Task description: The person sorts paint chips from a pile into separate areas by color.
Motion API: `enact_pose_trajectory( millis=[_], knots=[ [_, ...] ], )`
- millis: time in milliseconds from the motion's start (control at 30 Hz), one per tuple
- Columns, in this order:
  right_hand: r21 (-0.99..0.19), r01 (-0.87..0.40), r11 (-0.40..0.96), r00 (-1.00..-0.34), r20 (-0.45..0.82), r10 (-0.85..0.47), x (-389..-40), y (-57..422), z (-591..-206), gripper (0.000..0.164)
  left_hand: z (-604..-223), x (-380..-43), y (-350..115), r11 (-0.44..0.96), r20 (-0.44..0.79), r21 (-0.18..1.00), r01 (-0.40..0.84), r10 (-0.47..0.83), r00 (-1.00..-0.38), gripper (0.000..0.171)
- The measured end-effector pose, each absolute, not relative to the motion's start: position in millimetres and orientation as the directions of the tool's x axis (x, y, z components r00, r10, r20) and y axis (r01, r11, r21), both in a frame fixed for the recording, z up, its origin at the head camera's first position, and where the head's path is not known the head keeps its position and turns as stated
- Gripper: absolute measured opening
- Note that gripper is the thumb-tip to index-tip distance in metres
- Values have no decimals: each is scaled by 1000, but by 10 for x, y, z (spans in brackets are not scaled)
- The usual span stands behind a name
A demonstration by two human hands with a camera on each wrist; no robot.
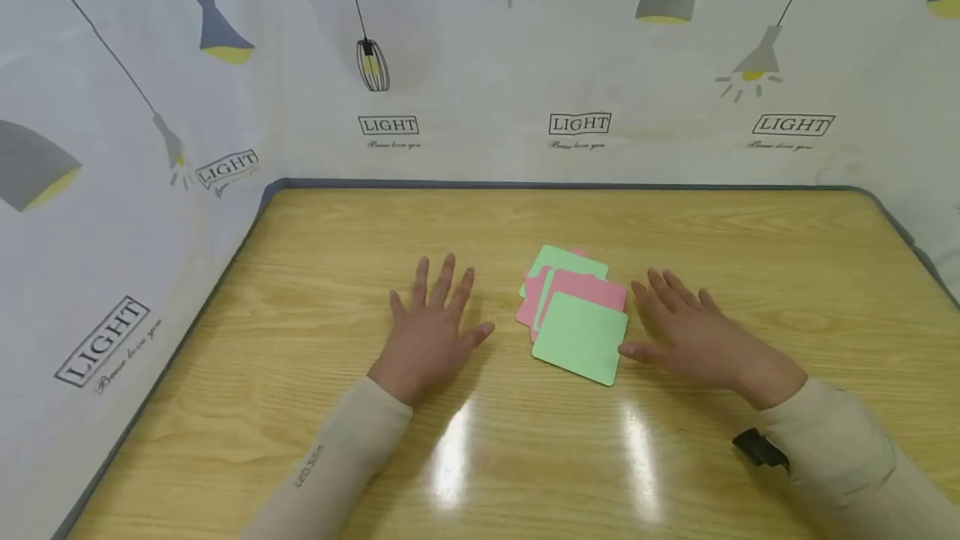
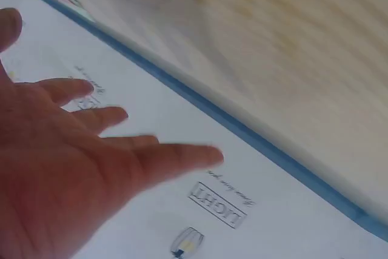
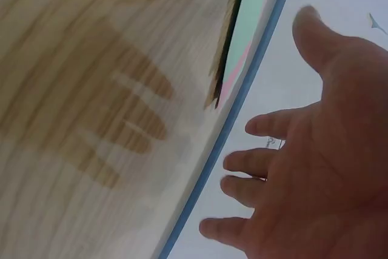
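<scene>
A loose, fanned pile of green and pink square cards lies on the wooden table [image 1: 315,273], with a green card [image 1: 580,338] on top and a pink card [image 1: 588,288] partly under it. To the left of the pile, my left hand [image 1: 430,336] is palm down with its fingers spread, apart from the cards. My right hand [image 1: 686,340] is on the other side, fingers straight, thumb tip right at the top card's edge in the head view. Both wrist views show extended fingers and bare palms; the right wrist view also catches the green card [image 3: 250,34] edge-on.
A white wall covering [image 1: 480,57] printed with lamps and the word LIGHT rises behind and left of the table. Dark blue trim [image 1: 562,185] runs along the table's far edge. A small black object [image 1: 761,448] hangs beneath the right sleeve [image 1: 832,432].
</scene>
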State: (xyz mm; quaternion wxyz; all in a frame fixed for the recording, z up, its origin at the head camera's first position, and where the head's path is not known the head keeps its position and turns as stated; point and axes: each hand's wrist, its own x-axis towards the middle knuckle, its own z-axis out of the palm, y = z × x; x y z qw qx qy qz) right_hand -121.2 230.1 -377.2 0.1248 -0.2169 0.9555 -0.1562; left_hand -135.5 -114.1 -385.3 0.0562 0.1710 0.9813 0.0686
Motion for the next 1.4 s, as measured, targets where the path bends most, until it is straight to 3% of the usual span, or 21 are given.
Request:
enact_pose_trajectory(
  millis=[133,267,400,700,867,1400],
  knots=[
    [-363,-426,829,-862,-116,-493,-1185,2219,-3741,96,-3816,-1377,-957,858,-82,184,479,499,-862,71],
    [-337,-481,809,-849,-49,-525,-1182,2113,-3734,90,-3818,-1406,-744,734,-77,214,645,671,-738,67],
    [-269,-540,798,-827,-11,-563,-1185,2003,-3750,85,-3849,-1424,-529,667,-102,225,710,741,-664,75],
    [-213,-587,781,-799,-7,-602,-1147,1871,-3849,84,-3920,-1485,-275,662,-192,163,732,749,-634,94],
    [-221,-572,790,-810,-2,-587,-1168,1862,-3855,83,-3909,-1514,-214,644,-208,223,731,765,-610,95],
    [-344,-570,746,-803,43,-594,-1198,1904,-3854,81,-3935,-1562,-199,636,-209,188,749,771,-602,89]
  ],
)
